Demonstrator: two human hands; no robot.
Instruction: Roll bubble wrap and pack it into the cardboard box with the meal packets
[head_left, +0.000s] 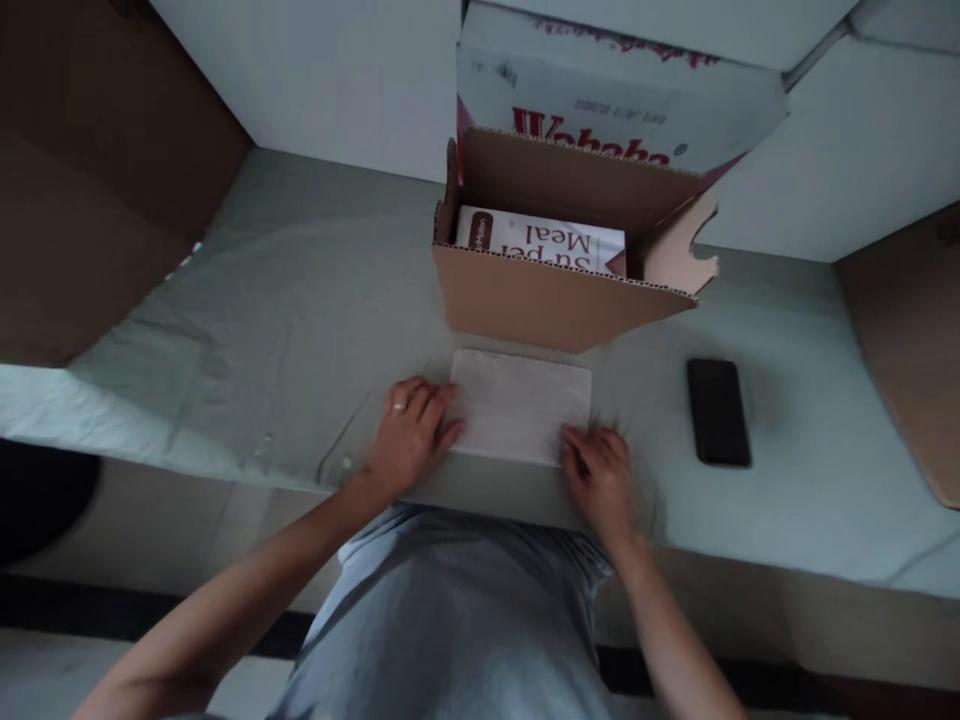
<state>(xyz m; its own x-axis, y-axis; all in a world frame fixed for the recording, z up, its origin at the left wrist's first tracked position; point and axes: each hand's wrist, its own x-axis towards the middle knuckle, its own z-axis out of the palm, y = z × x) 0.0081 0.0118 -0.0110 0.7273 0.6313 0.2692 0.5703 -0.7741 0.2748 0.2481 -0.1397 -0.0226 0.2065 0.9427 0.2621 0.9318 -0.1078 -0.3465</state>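
Observation:
A flat, whitish rectangular sheet (517,405) lies on the cloth-covered table in front of me; no print on it can be made out. My left hand (415,428), with a ring on one finger, has its thumb and fingers closed at the sheet's left edge. At the lower right corner, my right hand (602,472) pinches the sheet, its fingertips slightly blurred. Just beyond the sheet stands an open brown cardboard box (540,298), with a white carton (544,238) marked "Super Meal" inside it.
A black phone (718,412) lies to the right of my right hand. Behind the open box, a white printed box (615,90) leans near the white wall. Larger brown boxes stand at the far left (97,200) and right edge (911,340). The table's front edge runs close to my body.

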